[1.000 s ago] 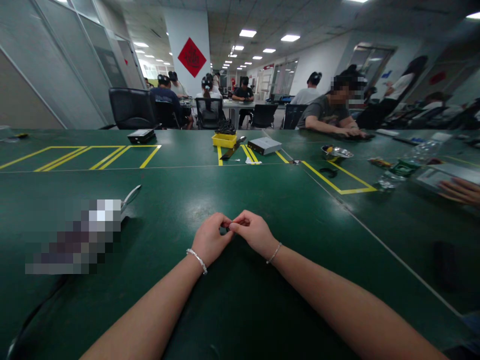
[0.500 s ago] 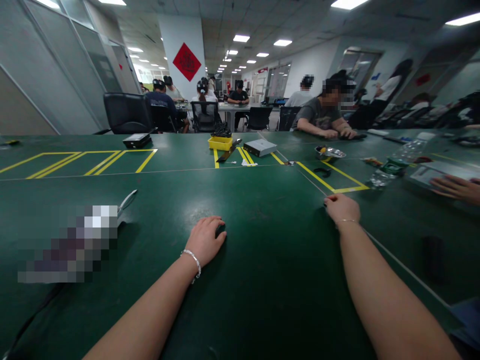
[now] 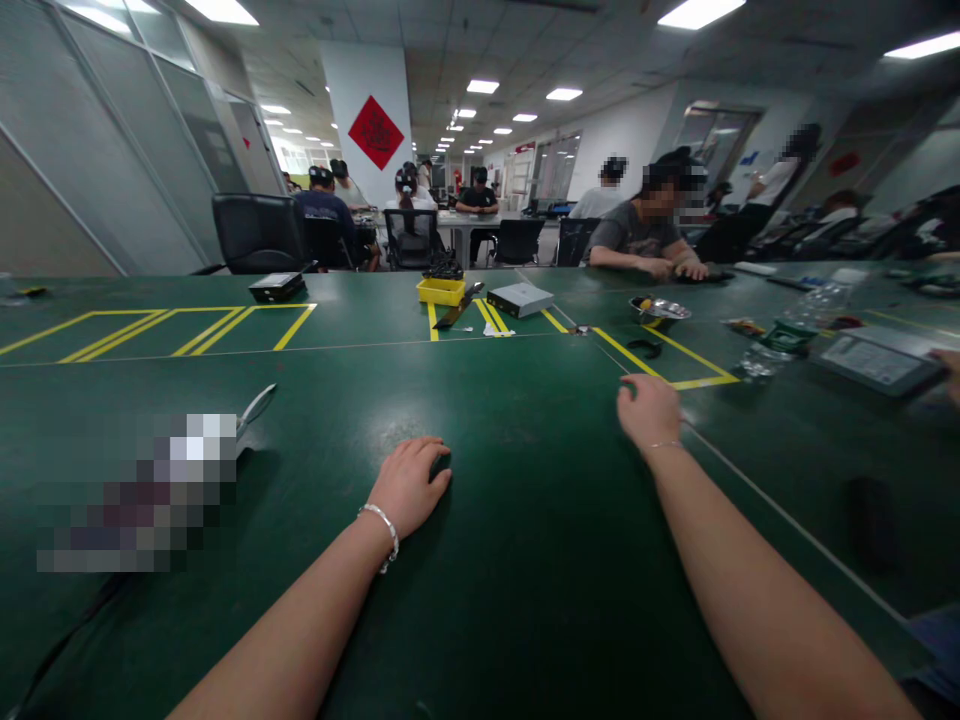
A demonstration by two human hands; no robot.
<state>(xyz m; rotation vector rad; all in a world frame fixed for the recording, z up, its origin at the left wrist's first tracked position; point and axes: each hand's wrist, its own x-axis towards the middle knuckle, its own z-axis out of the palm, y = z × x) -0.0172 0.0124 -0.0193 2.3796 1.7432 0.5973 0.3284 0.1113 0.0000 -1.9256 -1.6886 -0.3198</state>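
My left hand [image 3: 411, 485], with a pale bracelet at the wrist, rests on the green tabletop [image 3: 517, 520]. Its fingers are gently bent, the thumb stands apart, and nothing shows in it. Farther right, my right hand [image 3: 649, 410] is over the table near the seam line and the yellow tape [image 3: 628, 352]. Its fingers are loosely curved with a gap at the thumb side, and I see no object in them. A black curved piece [image 3: 645, 348] lies just beyond this hand.
A grey metal box [image 3: 520, 299], a yellow bin [image 3: 441, 291] and a black box [image 3: 277, 287] stand toward the back. A plastic bottle [image 3: 780, 335] lies right, beside another grey box [image 3: 881, 360]. A blurred-out object [image 3: 142, 500] lies left. A person [image 3: 637, 225] sits opposite.
My right hand has moved left and slightly away from me. My left hand stays put. At the far right, another person's hand has drawn back from the grey box.
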